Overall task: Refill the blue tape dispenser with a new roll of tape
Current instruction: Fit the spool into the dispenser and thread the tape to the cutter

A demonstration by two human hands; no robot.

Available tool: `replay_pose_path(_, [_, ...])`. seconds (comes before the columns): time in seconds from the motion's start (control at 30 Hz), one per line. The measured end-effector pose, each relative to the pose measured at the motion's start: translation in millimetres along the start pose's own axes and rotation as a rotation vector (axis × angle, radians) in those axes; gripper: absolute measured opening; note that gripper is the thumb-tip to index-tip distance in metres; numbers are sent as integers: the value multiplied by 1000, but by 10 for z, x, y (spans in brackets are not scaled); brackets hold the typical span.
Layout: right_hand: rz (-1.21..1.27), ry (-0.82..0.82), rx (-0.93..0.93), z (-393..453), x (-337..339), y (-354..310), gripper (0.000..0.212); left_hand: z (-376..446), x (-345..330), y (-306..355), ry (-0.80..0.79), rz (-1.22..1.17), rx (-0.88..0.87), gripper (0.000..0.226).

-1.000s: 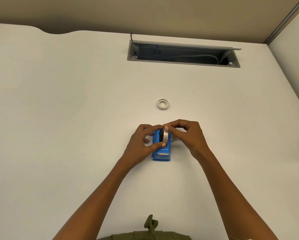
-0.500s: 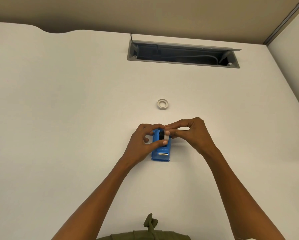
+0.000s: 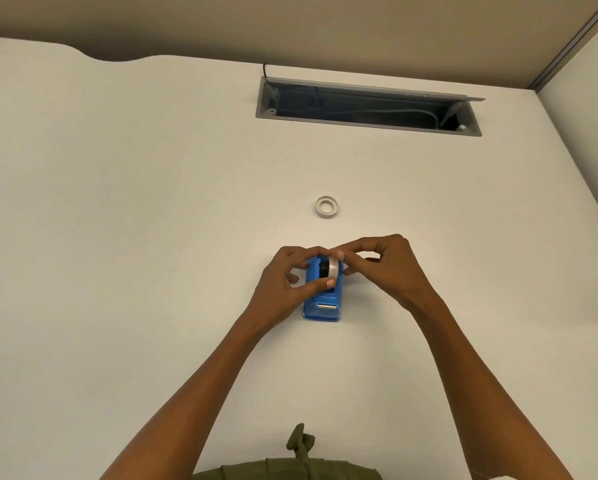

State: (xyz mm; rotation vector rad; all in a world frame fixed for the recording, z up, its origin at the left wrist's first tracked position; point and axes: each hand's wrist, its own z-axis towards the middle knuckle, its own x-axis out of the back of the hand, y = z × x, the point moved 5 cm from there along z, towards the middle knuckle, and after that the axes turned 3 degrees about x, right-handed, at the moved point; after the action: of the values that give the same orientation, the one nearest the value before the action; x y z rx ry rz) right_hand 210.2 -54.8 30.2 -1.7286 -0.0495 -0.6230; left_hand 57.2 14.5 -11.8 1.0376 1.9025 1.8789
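The blue tape dispenser stands on the white desk, its metal cutter facing me. A clear tape roll on a black hub sits upright in the dispenser's cradle. My left hand pinches the roll from the left, thumb on its front and fingers over its top. My right hand grips the roll's right side with thumb and forefinger. Farther back on the desk a small white ring, an empty tape core or thin roll, lies flat.
A grey cable tray opening with its lid raised and cords inside is set into the desk at the back. A partition wall borders the right side. Green clothing shows at the bottom edge.
The roll sank lower into the dispenser and then rose slightly with the black hub showing. Both hands stayed on it, the right hand shifting a little to the right.
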Motion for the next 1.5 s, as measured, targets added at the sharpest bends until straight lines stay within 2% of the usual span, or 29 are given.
replay_pose_path(0.13, [-143,-93,77,-49,-7,-91,15,-1,-10,3,5,-1,0,44])
replay_pose_path(0.27, [-198,-105,94,-28,-22,-160,17,-5,-14,0,4,-8,1,44])
replay_pose_path(0.5, [-210,-71,133,10,-13,-210,8,1,-9,-1,-1,-7,-8,47])
replay_pose_path(0.63, [-227,-57,121,12,-5,-209,9,5,-18,-9,-3,-6,-1,45])
replay_pose_path(0.8, [-257,-123,148,-22,-45,-240,10,4,-14,-17,-6,-10,-12,46])
replay_pose_path(1.07, [-258,-79,157,26,-36,-239,6,8,-19,-44,0,-5,-11,47])
replay_pose_path(1.23, [-231,-156,146,16,-31,-238,13,21,-11,-44,2,-5,-13,47])
replay_pose_path(1.5, [-219,-138,144,37,-18,-233,14,9,-17,-51,-5,3,-23,47])
